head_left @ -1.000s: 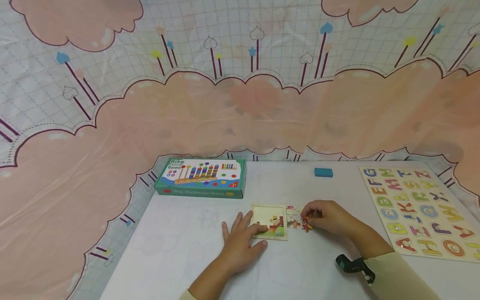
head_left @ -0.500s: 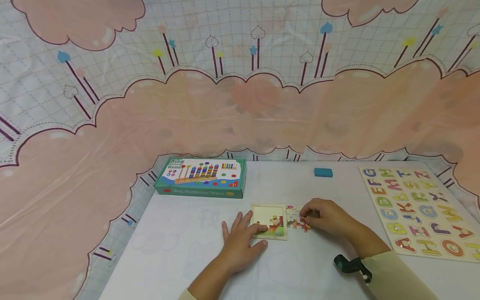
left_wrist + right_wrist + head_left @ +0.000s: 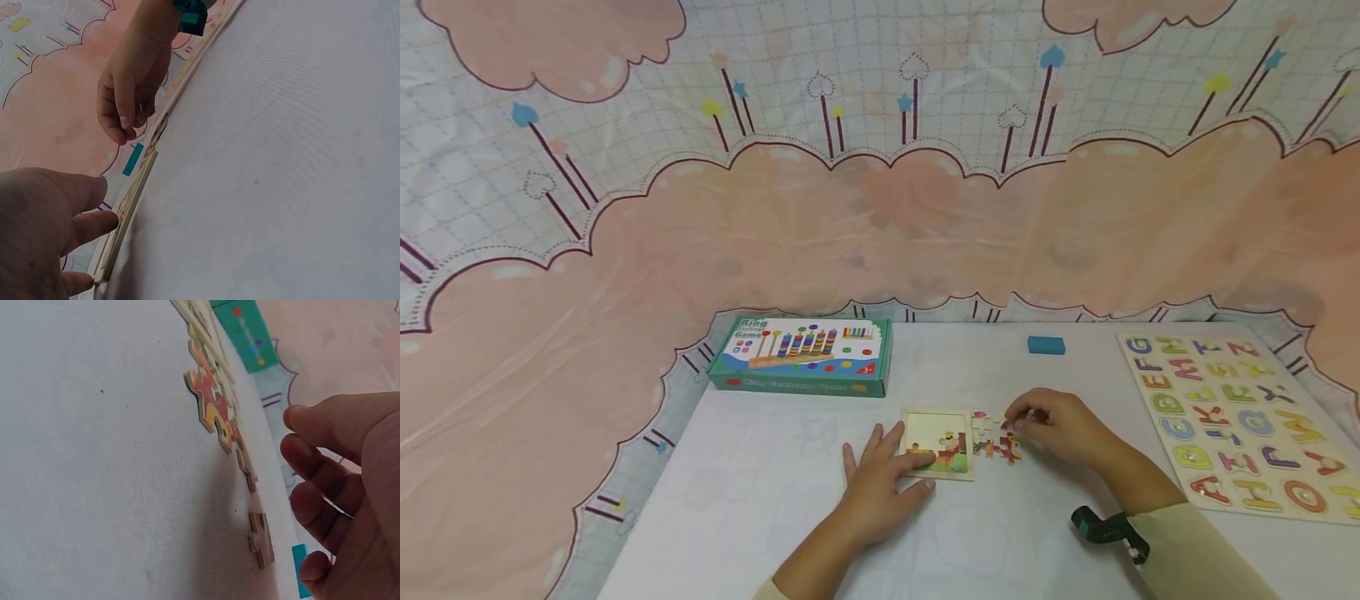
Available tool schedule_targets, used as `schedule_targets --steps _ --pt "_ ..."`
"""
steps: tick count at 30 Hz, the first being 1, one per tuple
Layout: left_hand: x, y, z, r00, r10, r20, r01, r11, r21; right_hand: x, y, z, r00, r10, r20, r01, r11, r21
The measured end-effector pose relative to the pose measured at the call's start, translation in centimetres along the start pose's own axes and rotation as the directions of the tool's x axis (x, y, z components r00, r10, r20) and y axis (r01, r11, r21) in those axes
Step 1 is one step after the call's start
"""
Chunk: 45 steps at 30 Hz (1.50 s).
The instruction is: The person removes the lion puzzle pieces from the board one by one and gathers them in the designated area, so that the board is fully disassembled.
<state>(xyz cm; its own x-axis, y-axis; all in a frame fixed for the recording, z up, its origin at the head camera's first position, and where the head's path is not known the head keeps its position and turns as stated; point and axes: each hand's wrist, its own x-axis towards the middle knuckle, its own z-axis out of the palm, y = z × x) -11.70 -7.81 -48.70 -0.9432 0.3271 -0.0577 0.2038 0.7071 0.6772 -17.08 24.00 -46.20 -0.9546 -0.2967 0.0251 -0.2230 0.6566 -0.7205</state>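
Note:
A small wooden puzzle tray (image 3: 928,423) lies on the table, with picture pieces (image 3: 955,454) fitted along its lower part. My left hand (image 3: 876,504) rests over the tray's left side, fingers spread, index fingertip on the fitted picture. Just right of the tray lie several loose jigsaw pieces, among them a red and yellow jigsaw piece (image 3: 209,400). Over the right side of this group is my right hand (image 3: 1060,429), fingers loosely bent. The right wrist view shows nothing between its thumb and fingers (image 3: 306,456). One jigsaw piece (image 3: 262,540) lies apart, below those fingers.
A green Ring Challenge Game box (image 3: 801,358) sits at the back left. Behind the loose pieces is a blue block (image 3: 1047,345). The wooden alphabet board (image 3: 1232,421) takes up the right side. A patterned cloth (image 3: 880,225) hangs behind the table.
My right hand has lifted slightly up and away from the red and yellow jigsaw piece, which now shows uncovered among the loose pieces. My left hand stays in place on the tray.

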Motion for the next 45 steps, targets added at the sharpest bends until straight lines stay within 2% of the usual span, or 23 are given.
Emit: schedule_targets --steps 7,13,18,24,27,34,40,45 --pt "0.2 0.7 0.1 1.000 0.009 -0.023 -0.009 1.000 -0.020 0.5 0.3 0.0 0.999 -0.025 0.020 0.025 1.000 0.011" --pt "0.4 1.4 0.2 0.998 0.062 -0.029 -0.062 0.998 0.013 1.2 -0.6 0.7 0.997 -0.050 0.059 0.048 0.998 0.027" --pt "0.5 1.9 0.5 0.996 0.087 -0.023 -0.086 0.996 0.031 2.0 -1.7 1.6 0.988 -0.082 0.128 0.074 0.995 0.064" --pt "0.9 2.0 0.9 0.997 0.082 -0.010 -0.082 0.995 0.050 2.7 -2.6 2.7 0.973 -0.101 0.209 0.079 0.990 0.113" --pt "1.0 1.9 1.2 0.997 0.074 -0.010 -0.073 0.995 0.070 3.2 -2.9 3.2 0.968 -0.113 0.226 0.094 0.991 0.092" --pt "1.0 1.7 1.7 0.997 0.074 -0.013 -0.073 0.993 0.091 4.1 -3.4 3.9 0.952 -0.174 0.253 0.186 0.982 -0.022" --pt "0.8 2.0 1.5 0.997 0.080 -0.018 -0.078 0.993 0.092 4.4 -4.1 4.2 0.938 -0.178 0.298 0.199 0.979 -0.044" --pt "0.8 2.3 1.2 0.997 0.080 -0.018 -0.077 0.992 0.101 4.5 -4.7 4.5 0.939 -0.145 0.311 0.173 0.983 -0.066"
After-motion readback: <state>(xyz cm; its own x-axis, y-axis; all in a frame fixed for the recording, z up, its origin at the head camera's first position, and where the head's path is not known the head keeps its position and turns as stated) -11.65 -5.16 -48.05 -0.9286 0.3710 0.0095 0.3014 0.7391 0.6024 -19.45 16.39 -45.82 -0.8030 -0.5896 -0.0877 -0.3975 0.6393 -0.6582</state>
